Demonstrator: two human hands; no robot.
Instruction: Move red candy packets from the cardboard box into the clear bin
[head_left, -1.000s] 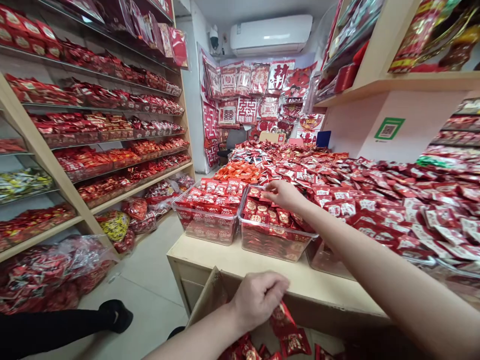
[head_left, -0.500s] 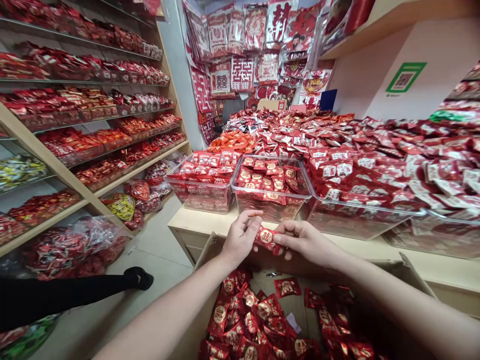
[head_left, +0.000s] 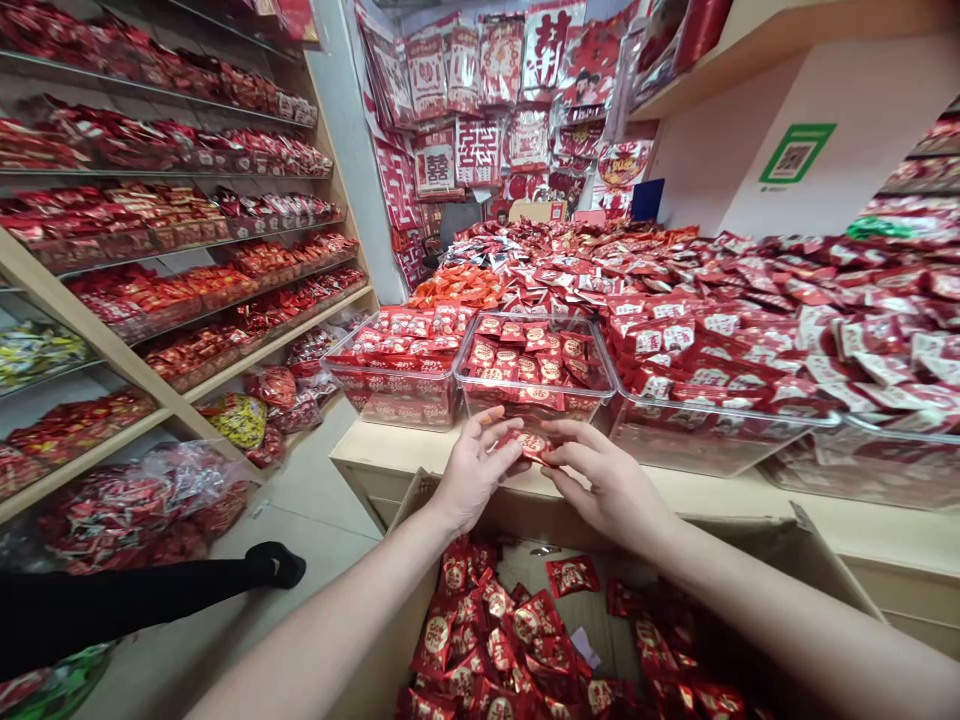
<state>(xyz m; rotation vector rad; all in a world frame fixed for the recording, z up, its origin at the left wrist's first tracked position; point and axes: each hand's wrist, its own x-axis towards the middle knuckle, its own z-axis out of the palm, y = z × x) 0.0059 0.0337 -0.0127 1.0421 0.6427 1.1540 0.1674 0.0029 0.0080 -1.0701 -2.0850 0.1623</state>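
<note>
Right now, both hands meet over the near edge of the tabletop (head_left: 409, 455), with one small red packet (head_left: 532, 443) between them. The left hand (head_left: 474, 475) grasps the packet by its left end, the thumb pressing against it and the fingers bent around. The right hand (head_left: 607, 485) is at the packet's right end, fingers and thumb curved toward it; whether it grips or merely touches, I cannot tell. Gold printing shows on the packet's upper face.

Just beyond the hands stands a clear bin (head_left: 585, 405), holding red packets with gold printing set out in rows. To its left is another clear bin (head_left: 397, 395), filled with red and white packets, and to its right a wider bin (head_left: 712, 440) is heaped high. Orange packets (head_left: 461, 287) lie behind these, and a broad spread of red ones reaches toward the wall.

Below the hands, against the tabletop's front, is an open cardboard box (head_left: 814, 565). Many red packets (head_left: 487, 640) are piled on its left side, more sit in shadow on the right, and a single packet (head_left: 572, 575) lies near the back wall. A pale scrap (head_left: 585, 648) rests beside the pile. Off to the left, stocked shelves (head_left: 225, 382) rise above stuffed plastic bags (head_left: 142, 510) on the floor.
</note>
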